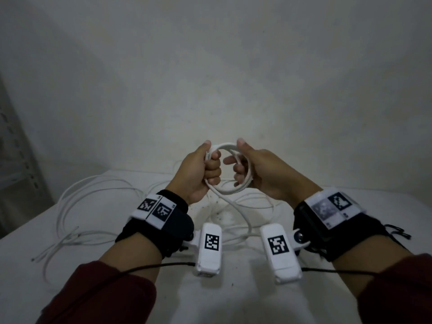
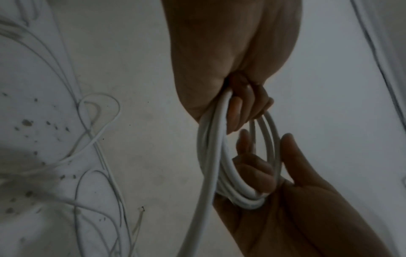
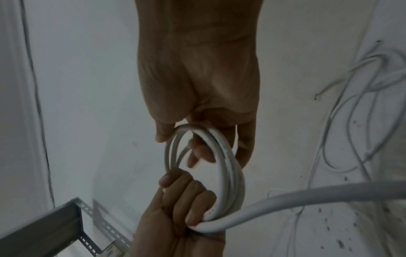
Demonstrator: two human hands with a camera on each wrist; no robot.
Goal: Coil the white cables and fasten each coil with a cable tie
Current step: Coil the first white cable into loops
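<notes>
A white cable coil (image 1: 230, 192) of several loops hangs in the air above the white table (image 1: 233, 300). My left hand (image 1: 211, 164) grips its left side in a fist, thumb on top. My right hand (image 1: 236, 164) holds the right side, with fingers hooked through the ring and the thumb on its upper edge. The cable's loose tail (image 1: 248, 222) drops from the coil's bottom to the table. In the left wrist view my left hand (image 2: 243, 111) is curled round the coil (image 2: 211, 149). The right wrist view shows my right hand (image 3: 197, 149) threaded through the coil (image 3: 228, 167).
More loose white cables (image 1: 93, 190) sprawl over the table's left and middle. Thin white strands (image 1: 56, 246) lie near the left edge. A grey perforated metal rack (image 3: 44, 226) stands to the left. A pale wall rises right behind the table.
</notes>
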